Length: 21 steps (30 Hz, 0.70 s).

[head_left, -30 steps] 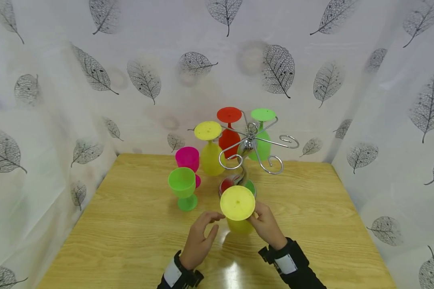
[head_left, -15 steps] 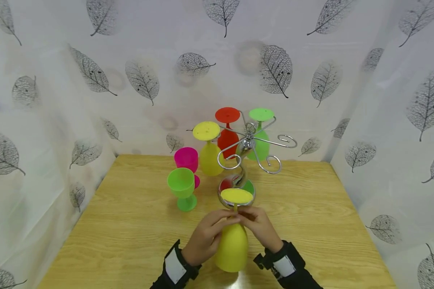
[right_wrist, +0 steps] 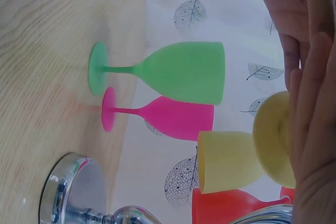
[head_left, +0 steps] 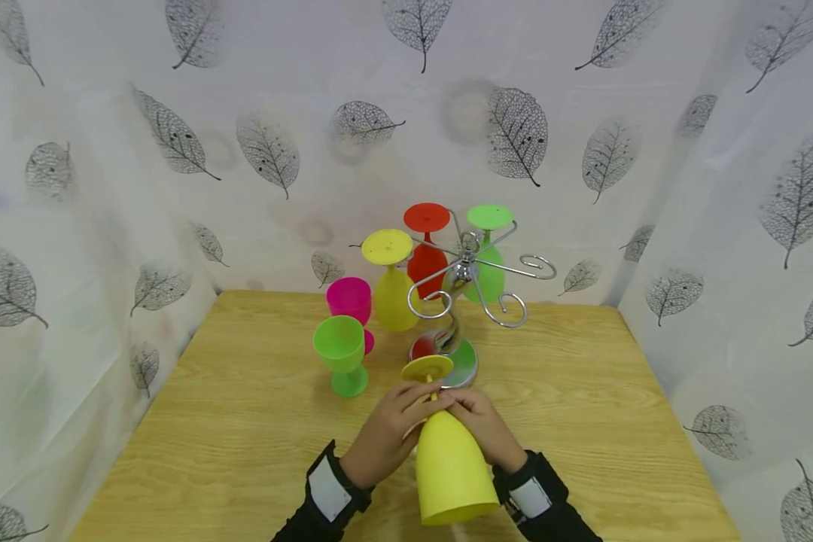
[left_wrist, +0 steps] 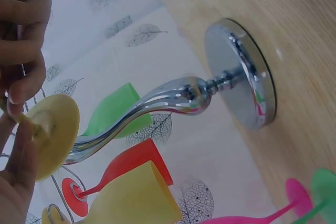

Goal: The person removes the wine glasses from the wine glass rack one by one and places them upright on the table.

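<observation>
Both hands are at the stem of a yellow plastic goblet (head_left: pixel 450 474), just below its foot. The goblet is upside down and tilted, its foot pointing away and its bowl's mouth toward the front edge. My left hand (head_left: pixel 388 433) pinches the stem from the left. From the right, my right hand (head_left: pixel 484 429) holds it near the top of the bowl. In the left wrist view the fingers sit right beside the yellow foot (left_wrist: pixel 56 132). Behind the goblet stands a chrome goblet rack (head_left: pixel 464 271), with curled arms and a round mirrored base (head_left: pixel 469 369).
Hanging upside down on the rack are a yellow goblet (head_left: pixel 394 301), a red goblet (head_left: pixel 425 267) and a green goblet (head_left: pixel 491 275). Left of it, a pink goblet (head_left: pixel 348 297) and another green goblet (head_left: pixel 339 345) stand upright on the wooden table (head_left: pixel 244 421). Leaf-patterned curtains (head_left: pixel 440 135) surround the table.
My left hand has come in from beside the goblet to its stem, joining the right. The goblet has tipped, its mouth swinging toward the front right and its foot leaning left.
</observation>
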{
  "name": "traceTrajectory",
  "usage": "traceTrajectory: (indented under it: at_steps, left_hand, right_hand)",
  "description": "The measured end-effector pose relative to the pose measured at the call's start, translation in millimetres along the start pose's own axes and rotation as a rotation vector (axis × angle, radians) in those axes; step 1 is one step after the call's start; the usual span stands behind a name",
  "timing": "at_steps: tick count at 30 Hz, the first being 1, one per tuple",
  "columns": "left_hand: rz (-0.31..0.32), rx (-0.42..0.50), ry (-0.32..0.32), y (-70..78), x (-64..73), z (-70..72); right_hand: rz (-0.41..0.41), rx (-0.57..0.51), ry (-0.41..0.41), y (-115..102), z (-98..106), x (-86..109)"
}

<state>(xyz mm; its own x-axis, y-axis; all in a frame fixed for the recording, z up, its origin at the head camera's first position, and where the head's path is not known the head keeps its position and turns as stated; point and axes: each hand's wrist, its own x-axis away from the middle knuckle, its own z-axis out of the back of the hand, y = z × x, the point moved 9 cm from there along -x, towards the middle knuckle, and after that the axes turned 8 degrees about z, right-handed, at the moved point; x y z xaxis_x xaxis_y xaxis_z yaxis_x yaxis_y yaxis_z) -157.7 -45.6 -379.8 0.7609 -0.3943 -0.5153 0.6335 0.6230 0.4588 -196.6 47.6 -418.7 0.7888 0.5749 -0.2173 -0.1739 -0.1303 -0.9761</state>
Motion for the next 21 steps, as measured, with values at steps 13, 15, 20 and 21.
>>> traceTrajectory:
  at_steps: [13, 15, 20, 21]
  left_hand:
    - [0.08, 0.106, 0.042, -11.2, 3.4, 2.6]
    - [0.121, 0.177, 0.041, -16.8, 5.5, 2.2]
    - [0.324, 0.296, 0.005, -29.1, 12.3, 2.0]
    - [0.355, 0.287, -0.016, -28.7, 12.3, 2.2]
  right_hand:
    - [0.0, 0.023, -0.121, -5, -10, 1.8]
    - [0.028, 0.038, -0.131, -7, -11, 2.1]
    - [0.129, 0.114, -0.133, -15, -14, 1.9]
    - [0.138, 0.109, -0.139, -16, -15, 1.9]
